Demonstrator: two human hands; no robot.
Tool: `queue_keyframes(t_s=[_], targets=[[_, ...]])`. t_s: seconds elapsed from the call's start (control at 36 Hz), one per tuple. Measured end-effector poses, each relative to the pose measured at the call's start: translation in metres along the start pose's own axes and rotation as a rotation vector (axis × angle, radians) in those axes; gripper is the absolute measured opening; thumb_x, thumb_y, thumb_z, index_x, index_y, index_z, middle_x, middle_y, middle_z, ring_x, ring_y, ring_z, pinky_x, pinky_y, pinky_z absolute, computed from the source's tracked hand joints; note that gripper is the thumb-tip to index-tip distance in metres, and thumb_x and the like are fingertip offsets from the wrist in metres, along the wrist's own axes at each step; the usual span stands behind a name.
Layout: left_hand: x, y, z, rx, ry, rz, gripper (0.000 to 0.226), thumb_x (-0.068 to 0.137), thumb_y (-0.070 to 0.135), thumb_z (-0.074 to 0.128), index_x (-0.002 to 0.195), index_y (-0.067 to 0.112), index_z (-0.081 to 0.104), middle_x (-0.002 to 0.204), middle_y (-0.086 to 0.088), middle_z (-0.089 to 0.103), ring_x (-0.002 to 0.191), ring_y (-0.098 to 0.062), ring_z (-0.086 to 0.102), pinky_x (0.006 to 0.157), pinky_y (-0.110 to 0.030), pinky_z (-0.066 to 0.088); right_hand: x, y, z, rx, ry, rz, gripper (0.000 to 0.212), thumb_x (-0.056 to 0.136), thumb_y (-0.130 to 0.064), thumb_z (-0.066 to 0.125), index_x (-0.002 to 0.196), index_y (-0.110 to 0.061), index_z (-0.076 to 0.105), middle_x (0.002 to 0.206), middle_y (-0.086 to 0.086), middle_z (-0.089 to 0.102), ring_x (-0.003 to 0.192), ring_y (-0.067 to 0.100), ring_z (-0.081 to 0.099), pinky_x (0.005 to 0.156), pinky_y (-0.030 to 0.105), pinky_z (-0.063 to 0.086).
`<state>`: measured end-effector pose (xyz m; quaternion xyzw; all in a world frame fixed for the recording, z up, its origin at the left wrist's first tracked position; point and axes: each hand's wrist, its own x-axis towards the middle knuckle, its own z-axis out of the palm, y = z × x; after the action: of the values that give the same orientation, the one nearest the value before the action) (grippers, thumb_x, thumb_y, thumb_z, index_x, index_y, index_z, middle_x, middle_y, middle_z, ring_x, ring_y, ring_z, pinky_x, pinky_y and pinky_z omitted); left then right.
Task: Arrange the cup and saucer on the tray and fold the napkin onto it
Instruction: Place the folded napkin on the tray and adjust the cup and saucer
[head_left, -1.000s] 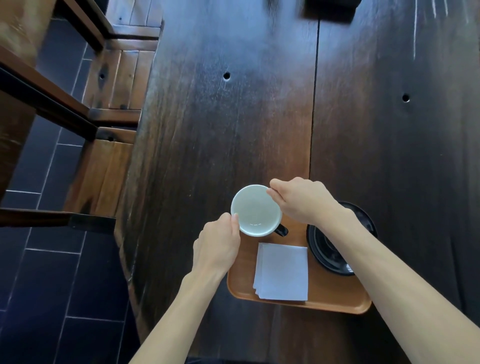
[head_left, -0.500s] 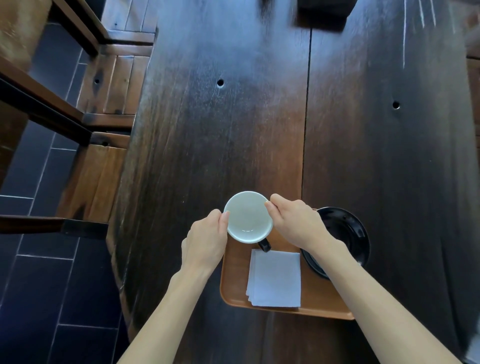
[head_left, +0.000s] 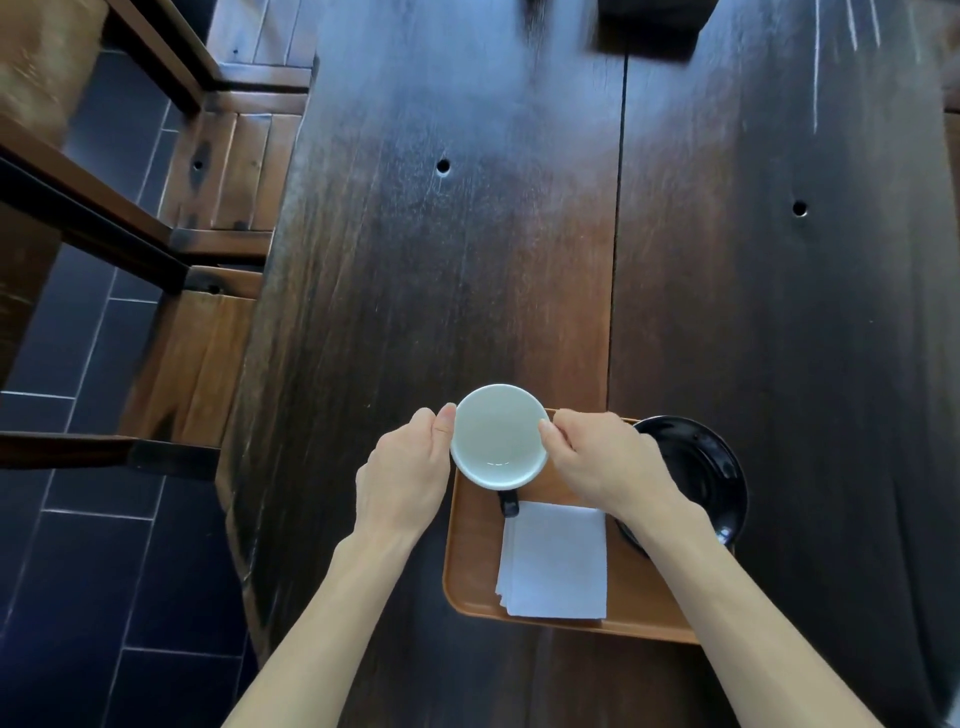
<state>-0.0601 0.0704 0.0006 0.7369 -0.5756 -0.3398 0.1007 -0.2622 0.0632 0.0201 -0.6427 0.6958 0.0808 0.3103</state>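
Both of my hands are on the cup: my left hand (head_left: 402, 475) pinches its rim at nine o'clock with thumb and curled fingers, and my right hand (head_left: 605, 462) pinches the rim at three o'clock. Going left to right, the wooden bench (head_left: 208, 291) sits beside the dark worktop (head_left: 441, 260), then comes my left hand, then the white cup (head_left: 498, 436), which is empty, mouth up, with its dark handle (head_left: 510, 503) pointing to six o'clock. It is over the tray's (head_left: 470, 571) eleven o'clock corner; I cannot tell whether it is resting there or just lifted. Below the cup, at six o'clock from it, the white napkin (head_left: 555, 561) lies flat on the tray, its near corner just beside the handle. Past my right hand, at three o'clock from the cup, the black saucer (head_left: 696, 467) sits on the tray's right side, overhanging the edge, partly hidden by my wrist. As I judge it, the step is carrying the cup across to the saucer. To do it well I should keep the rim level, lift high enough to clear the saucer's lip, centre the cup in the well, and lower it gently so it neither clinks nor tips the overhanging saucer.
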Motion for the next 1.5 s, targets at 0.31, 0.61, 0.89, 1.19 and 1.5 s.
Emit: queue_keyframes(t_s=[0.31,0.61,0.89,1.19,1.5], targets=[[-0.012,-0.003,0.006,0.034,-0.055,0.044,0.032,0.102,0.040,0.037,0.074,0.025,0.040,0.064,0.008,0.054,0.054,-0.014,0.054,0.047,-0.024,0.038,0.020,-0.002,-0.005,-0.068,0.028,-0.127,0.034,0.105,-0.044,0.025,0.083,-0.021,0.036,0.073,-0.001,0.055,0.068,0.027,0.058,0.067,0.041,0.050],[0.003,0.000,0.001,0.095,-0.037,0.103,0.030,0.102,0.039,0.038,0.078,0.021,0.045,0.065,0.007,0.054,0.055,-0.014,0.056,0.046,-0.022,0.040,0.011,0.006,0.008,0.040,0.031,-0.088,0.035,0.105,-0.045,0.025,0.079,-0.024,0.036,0.067,-0.004,0.052,0.064,0.019,0.054,0.053,0.034,0.038],[0.004,0.001,0.002,-0.151,-0.068,0.011,0.030,0.102,0.034,0.046,0.076,0.019,0.050,0.065,0.003,0.056,0.054,-0.013,0.051,0.050,-0.027,0.041,0.007,0.007,0.013,0.219,-0.038,-0.044,0.037,0.105,-0.048,0.024,0.075,-0.028,0.032,0.067,-0.005,0.053,0.067,0.019,0.055,0.064,0.039,0.045],[0.006,0.018,-0.019,-0.097,0.004,-0.039,0.033,0.100,0.035,0.049,0.075,0.014,0.055,0.065,-0.003,0.060,0.060,-0.018,0.059,0.055,-0.032,0.049,-0.009,0.017,-0.001,0.635,-0.018,-0.002,0.047,0.105,-0.046,0.033,0.078,-0.013,0.052,0.064,-0.003,0.053,0.059,0.010,0.047,0.063,0.033,0.042],[-0.033,0.095,0.005,-0.102,-0.244,0.203,0.026,0.100,0.036,0.050,0.086,0.020,0.065,0.076,0.006,0.065,0.072,-0.011,0.064,0.064,-0.025,0.058,-0.059,0.089,-0.015,0.787,0.206,0.230,0.041,0.104,-0.040,0.039,0.074,-0.015,0.052,0.059,-0.003,0.051,0.058,0.012,0.049,0.066,0.050,0.050]])
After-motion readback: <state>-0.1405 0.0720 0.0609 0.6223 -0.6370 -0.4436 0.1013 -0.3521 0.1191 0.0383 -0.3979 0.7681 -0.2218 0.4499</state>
